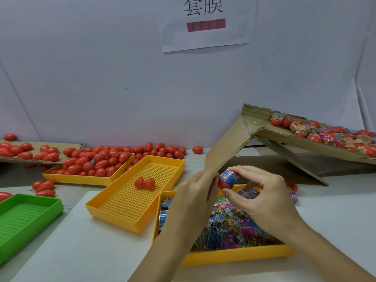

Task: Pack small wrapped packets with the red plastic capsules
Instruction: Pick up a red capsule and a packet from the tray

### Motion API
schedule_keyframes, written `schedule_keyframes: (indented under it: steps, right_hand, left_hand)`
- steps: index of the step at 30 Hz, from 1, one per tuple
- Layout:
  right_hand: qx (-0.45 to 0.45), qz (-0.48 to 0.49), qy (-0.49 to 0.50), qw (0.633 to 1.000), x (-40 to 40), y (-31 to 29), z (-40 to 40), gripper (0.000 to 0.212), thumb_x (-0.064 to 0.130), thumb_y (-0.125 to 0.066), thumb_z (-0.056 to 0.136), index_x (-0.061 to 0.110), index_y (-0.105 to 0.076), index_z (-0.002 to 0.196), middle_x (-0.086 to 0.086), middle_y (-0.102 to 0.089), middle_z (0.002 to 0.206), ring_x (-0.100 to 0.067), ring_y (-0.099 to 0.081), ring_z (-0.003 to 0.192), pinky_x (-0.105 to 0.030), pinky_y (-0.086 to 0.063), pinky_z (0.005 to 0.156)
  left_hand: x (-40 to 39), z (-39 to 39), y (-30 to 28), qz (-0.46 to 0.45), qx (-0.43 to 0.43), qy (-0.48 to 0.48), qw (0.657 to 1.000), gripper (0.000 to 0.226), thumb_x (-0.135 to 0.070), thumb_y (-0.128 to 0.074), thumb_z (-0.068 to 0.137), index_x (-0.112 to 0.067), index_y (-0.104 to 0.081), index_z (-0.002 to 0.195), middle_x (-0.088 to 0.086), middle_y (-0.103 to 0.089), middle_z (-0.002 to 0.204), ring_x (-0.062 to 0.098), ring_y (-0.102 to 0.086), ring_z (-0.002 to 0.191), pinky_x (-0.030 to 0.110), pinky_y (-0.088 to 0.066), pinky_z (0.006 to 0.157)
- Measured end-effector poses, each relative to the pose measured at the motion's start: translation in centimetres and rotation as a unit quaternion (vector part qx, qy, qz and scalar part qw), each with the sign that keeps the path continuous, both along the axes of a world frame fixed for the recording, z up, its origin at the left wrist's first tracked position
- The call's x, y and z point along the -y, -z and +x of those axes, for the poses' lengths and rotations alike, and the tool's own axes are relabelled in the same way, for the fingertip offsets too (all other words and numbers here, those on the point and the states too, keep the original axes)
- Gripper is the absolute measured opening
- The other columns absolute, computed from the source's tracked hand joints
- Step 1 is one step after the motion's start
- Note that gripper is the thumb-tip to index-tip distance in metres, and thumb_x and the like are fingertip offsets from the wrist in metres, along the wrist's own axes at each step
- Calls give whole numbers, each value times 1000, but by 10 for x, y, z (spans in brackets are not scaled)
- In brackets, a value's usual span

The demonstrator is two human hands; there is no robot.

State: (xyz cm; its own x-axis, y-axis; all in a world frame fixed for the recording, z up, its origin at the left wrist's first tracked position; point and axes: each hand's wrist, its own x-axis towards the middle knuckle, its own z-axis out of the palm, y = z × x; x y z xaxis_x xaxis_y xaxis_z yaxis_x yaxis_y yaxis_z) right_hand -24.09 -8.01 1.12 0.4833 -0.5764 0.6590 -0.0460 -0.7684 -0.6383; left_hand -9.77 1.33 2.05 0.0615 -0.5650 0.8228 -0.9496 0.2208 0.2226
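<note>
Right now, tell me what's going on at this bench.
A person is packing toy capsules. Both hands, left hand and right hand, hold a red capsule with a blue wrapped packet sticking out, above the yellow tray of packets. An opened capsule lies in the middle yellow tray; closed ones fill the far tray.

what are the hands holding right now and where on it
Both hands hold one red capsule with a blue wrapped packet over its top. The left hand pinches its left side; the right hand grips it from the right, thumb underneath.
</note>
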Motion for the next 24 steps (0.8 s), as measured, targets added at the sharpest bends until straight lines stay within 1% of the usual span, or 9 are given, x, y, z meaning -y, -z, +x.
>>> schedule_keyframes:
  steps: [2,9,12,14,16,18,19,22,24]
  right_hand:
    - [4,7,-2,1000,0,0,0,41,29,-82,75,42,-63,109,30,-65,103,1,-65,92,-26,-57,66]
    - [16,23,-14,1000,-2,-3,1,35,50,-70,71,50,-62,105,26,-70,101,-5,-67,92,-31,-58,68]
    - [18,26,-13,999,-2,-2,1,35,51,-68,71,51,-61,105,30,-69,101,-3,-66,93,-28,-57,68]
    - [12,24,-16,1000,-1,-1,1,36,52,-67,72,49,-62,108,29,-68,104,-3,-65,95,-27,-57,68]
    - [-8,14,-24,1000,0,-1,1,43,53,-67,73,41,-66,115,26,-68,108,-2,-64,100,-27,-57,70]
    - [-23,-1,-39,999,-1,0,2,48,50,-69,76,31,-68,120,25,-67,112,-1,-63,105,-20,-55,72]
    - [-25,-7,-46,999,-1,0,2,47,46,-72,78,28,-69,121,25,-66,113,-2,-63,106,-15,-52,73]
    - [-29,-18,-36,999,2,2,2,39,24,-80,81,22,-72,119,21,-66,109,-5,-64,103,-11,-49,75]
    - [-30,-23,-30,999,3,3,2,38,22,-81,80,22,-72,117,21,-66,108,-4,-64,102,-11,-48,76]
  left_hand:
    - [0,1,0,5,-2,7,1000,12,-9,-58,93,-3,-69,93,5,-68,79,15,-60,60,35,-52,49]
    - [2,3,3,11,-9,12,1000,12,-9,-60,92,-2,-69,91,6,-68,78,21,-61,61,40,-52,49]
    - [3,2,4,7,-9,6,1000,7,-7,-63,90,-4,-70,92,4,-69,80,14,-61,63,32,-53,52]
    - [4,0,4,2,-64,10,998,6,-8,-66,90,-8,-70,93,-1,-70,82,5,-61,68,21,-52,58]
    - [4,-3,3,35,-230,52,971,14,-24,-62,92,-14,-67,101,-6,-70,88,5,-66,79,18,-54,65]
    - [4,-4,1,134,-398,131,898,33,-42,-60,95,-16,-63,115,-2,-72,96,11,-69,89,28,-59,73]
    - [5,-4,1,176,-437,164,867,38,-44,-59,96,-15,-62,119,1,-73,98,15,-71,90,33,-61,75]
    - [6,-5,1,221,-428,201,853,35,-37,-52,95,-10,-65,115,-4,-71,82,13,-69,79,37,-61,73]
    - [8,-5,2,233,-428,208,848,41,-40,-51,93,-6,-66,112,-5,-67,76,11,-67,74,35,-61,72]
